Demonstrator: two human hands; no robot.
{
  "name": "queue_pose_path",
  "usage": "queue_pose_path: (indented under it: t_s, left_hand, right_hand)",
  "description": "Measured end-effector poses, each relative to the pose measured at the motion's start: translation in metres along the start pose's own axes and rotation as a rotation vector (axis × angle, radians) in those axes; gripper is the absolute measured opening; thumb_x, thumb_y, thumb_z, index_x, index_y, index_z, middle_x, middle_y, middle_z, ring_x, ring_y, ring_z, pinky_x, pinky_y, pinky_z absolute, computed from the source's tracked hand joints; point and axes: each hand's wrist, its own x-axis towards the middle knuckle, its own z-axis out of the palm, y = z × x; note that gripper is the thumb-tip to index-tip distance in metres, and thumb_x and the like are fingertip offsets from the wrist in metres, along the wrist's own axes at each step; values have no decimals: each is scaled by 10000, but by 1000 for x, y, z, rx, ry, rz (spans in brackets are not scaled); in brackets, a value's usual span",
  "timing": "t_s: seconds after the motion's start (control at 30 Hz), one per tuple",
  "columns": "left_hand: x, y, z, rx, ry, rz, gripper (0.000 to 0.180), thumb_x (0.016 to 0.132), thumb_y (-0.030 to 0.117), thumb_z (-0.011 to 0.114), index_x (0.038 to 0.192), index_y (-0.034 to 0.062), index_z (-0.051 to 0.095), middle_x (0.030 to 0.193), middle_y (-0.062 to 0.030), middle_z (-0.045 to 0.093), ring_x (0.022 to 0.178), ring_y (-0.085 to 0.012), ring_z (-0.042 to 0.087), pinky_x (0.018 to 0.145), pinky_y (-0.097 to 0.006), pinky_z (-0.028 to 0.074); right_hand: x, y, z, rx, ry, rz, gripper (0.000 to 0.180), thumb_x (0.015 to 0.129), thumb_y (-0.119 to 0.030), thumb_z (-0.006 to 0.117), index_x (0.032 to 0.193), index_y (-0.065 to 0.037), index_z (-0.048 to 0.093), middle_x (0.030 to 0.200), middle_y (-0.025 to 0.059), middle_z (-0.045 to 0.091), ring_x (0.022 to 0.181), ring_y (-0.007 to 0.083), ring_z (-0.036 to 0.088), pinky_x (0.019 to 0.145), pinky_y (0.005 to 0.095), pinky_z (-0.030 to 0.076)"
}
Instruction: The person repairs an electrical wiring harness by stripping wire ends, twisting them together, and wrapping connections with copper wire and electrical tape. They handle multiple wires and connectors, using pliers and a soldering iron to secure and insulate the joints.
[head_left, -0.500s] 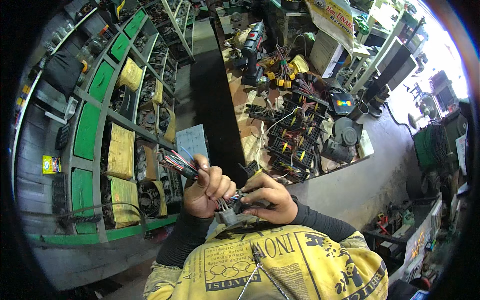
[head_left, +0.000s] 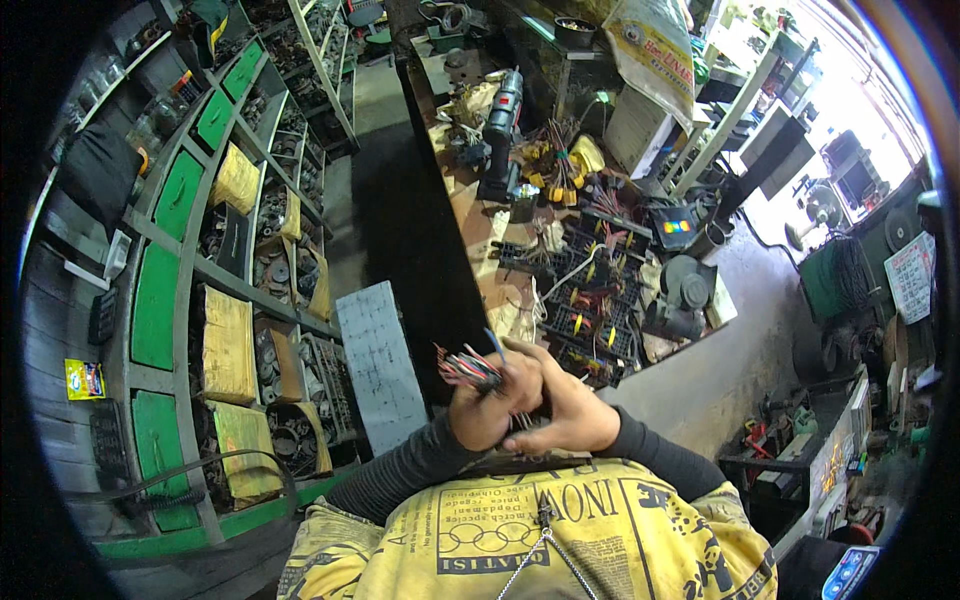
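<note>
In front of my chest I hold a wire harness, a bundle of thin red, white, black and blue wires. My left hand is closed round the bundle, and the loose wire ends fan out past its thumb side. Pressed against it, my right hand closes over the lower part of the same harness, with its fingers and thumb curled inward. A few strands show in the gap between both hands. The connector end is hidden behind the fingers.
Ahead, a workbench holds a cordless drill, wires with yellow connectors and black plastic crates of harnesses. A grey box-like panel stands left of my hands. Shelves with green panels line the left side.
Both hands have shifted right in view and come closer together. The grey connector that showed between them is now covered. The view has turned slightly, exposing more of the grey panel.
</note>
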Motion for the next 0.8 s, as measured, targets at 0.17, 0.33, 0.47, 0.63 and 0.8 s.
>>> queue_pose_path:
  t_s: [0.17, 0.33, 0.47, 0.63, 0.8]
  left_hand:
    - [26, -9, 7, 495, -89, 24, 425, 934, 348, 527, 672, 20, 461, 605, -60, 469, 531, -159, 442, 515, -291, 367]
    - [80, -14, 0, 437, -528, 124, 352, 874, 236, 596, 660, 7, 437, 593, -128, 469, 535, -316, 501, 510, -347, 387]
    - [120, -31, -7, 178, -757, -27, 153, 828, 107, 564, 723, 19, 496, 648, -122, 551, 574, -268, 539, 578, -341, 417]
    - [151, -28, -42, -129, -796, -216, 409, 970, 290, 482, 657, 27, 455, 505, -63, 467, 436, -159, 447, 456, -319, 368]
    - [172, 13, -97, -96, -870, -444, 330, 954, 221, 518, 700, 11, 500, 600, -25, 494, 569, -98, 461, 545, -267, 398]
  right_hand:
    - [-3, 25, -15, -8, 33, -28, 1139, 625, -155, 809, 1454, -23, 39, 1230, 164, 519, 1141, 216, 505, 1000, 331, 376]
    - [-22, 45, -33, 30, 189, -99, 993, 552, -194, 811, 1383, -63, 283, 1363, 210, 349, 1230, 253, 415, 1057, 351, 310]
    - [-21, 63, -42, -33, 340, -122, 855, 488, -285, 869, 1260, -141, 532, 1496, 246, 97, 1343, 338, 265, 1066, 389, 287]
    - [19, 62, -46, 129, 401, 48, 1124, 406, -290, 910, 1387, -116, 391, 1521, 194, 35, 1342, 275, 280, 1059, 360, 287]
    - [88, 41, -17, 307, 615, 137, 1323, 429, -189, 917, 1465, -72, 104, 1495, 129, 133, 1283, 219, 361, 1057, 349, 302]
